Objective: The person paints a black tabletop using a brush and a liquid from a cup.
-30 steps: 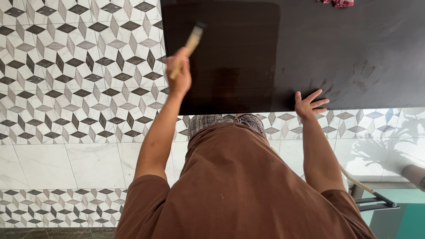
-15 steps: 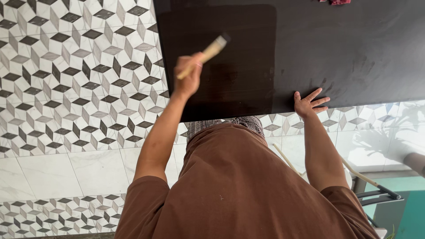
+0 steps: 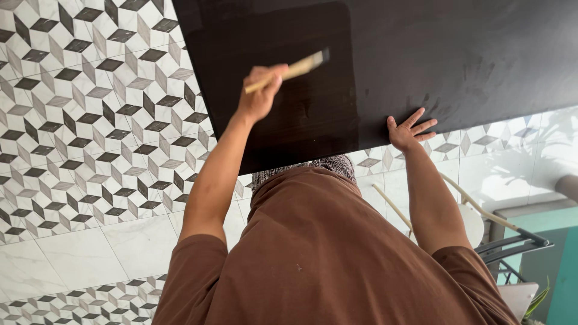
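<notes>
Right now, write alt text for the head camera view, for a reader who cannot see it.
A person in a brown shirt holds a wooden-handled paintbrush in the left hand over a dark board, whose left part looks glossier. The right hand lies flat, fingers spread, on the board's near edge. Below is a floor of patterned tiles.

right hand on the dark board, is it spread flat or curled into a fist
Spread flat. The right hand lies palm down at the near edge of the dark board, fingers fanned apart and none curled under.

Patterned geometric floor tiles [image 3: 90, 132], marble tiles [image 3: 78, 253], sunlit.
</notes>
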